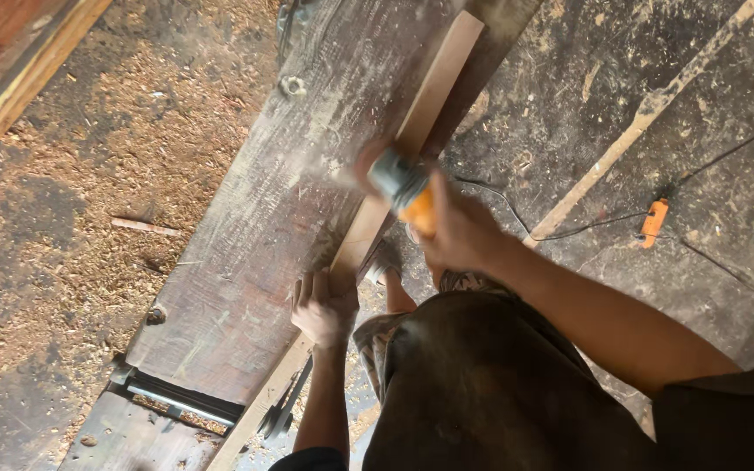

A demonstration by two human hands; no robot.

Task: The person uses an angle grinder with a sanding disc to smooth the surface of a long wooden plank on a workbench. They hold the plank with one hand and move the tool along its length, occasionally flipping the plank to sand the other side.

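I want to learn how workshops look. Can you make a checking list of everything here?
Surface: dark, worn workbench, dusty.
Job's things: pale wooden strip along the bench edge; orange and grey power tool on it.
Clutter: sawdust on the floor, loose stick.
Grippers: left hand presses the strip; right hand grips the tool.
Cables: black cable with orange plug.
Surroundings: planks at the left.

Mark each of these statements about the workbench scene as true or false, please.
1. The right hand grips an orange and grey power tool. True.
2. The left hand holds a hammer. False: it presses on the long wooden strip.
3. The strip lies on a dark workbench. True.
4. The floor is clean. False: sawdust covers it.
5. An orange object lies on the floor, on a black cable. True.
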